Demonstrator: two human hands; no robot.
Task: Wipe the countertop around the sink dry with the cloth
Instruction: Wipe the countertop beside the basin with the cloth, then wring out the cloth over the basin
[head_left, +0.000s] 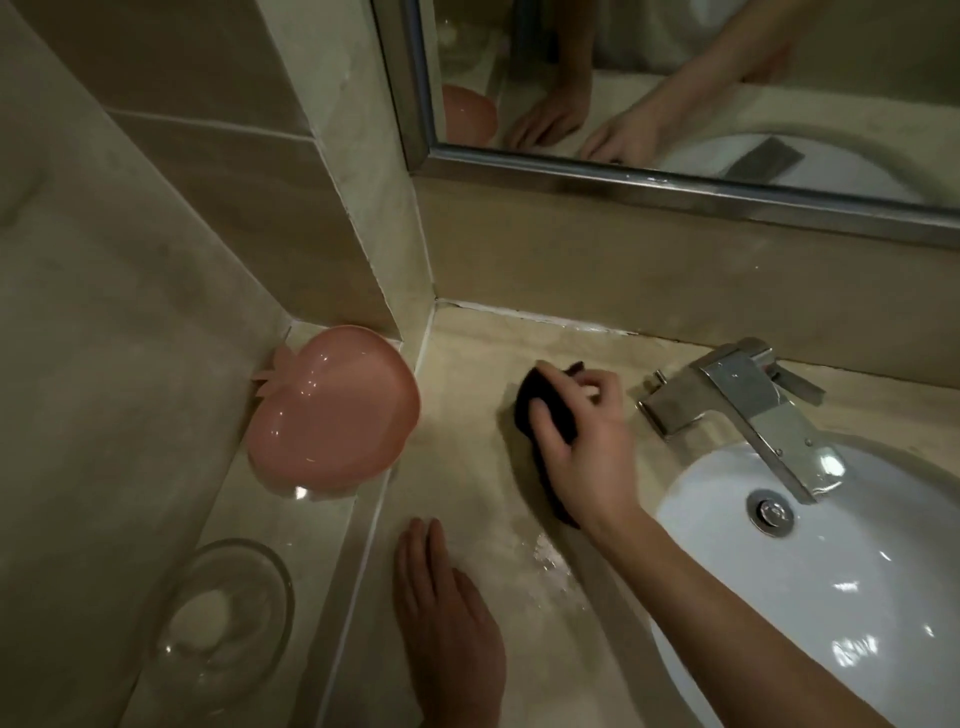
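Pressing down on a dark cloth (540, 410), the right hand (582, 447) is working the beige countertop (467, 353) at centre frame, between the back wall and the white sink (810, 561) at lower right. The cloth is looking soft, thin and limp, bunched under the palm; judged light, and likely to slide or fold over on the wet stone unless pressure is kept on it. Best hold appears to be from above, palm flat across the middle, fingertips pinning the far edge.

Grip: right fingers are curling over the cloth's top edge, thumb lying along its left side, so the hand is clutching and pressing the cloth against the counter at once. A tail of cloth is trailing toward the wrist.

The left hand (441, 613), low in the frame, is lying flat on the counter, fingers straight and together, holding nothing; seemingly bracing.

A patch of water (550, 561) is glistening just below the cloth, between the two hands, so that area is probably not yet dried. The chrome faucet (748, 400) is standing just right of the cloth.
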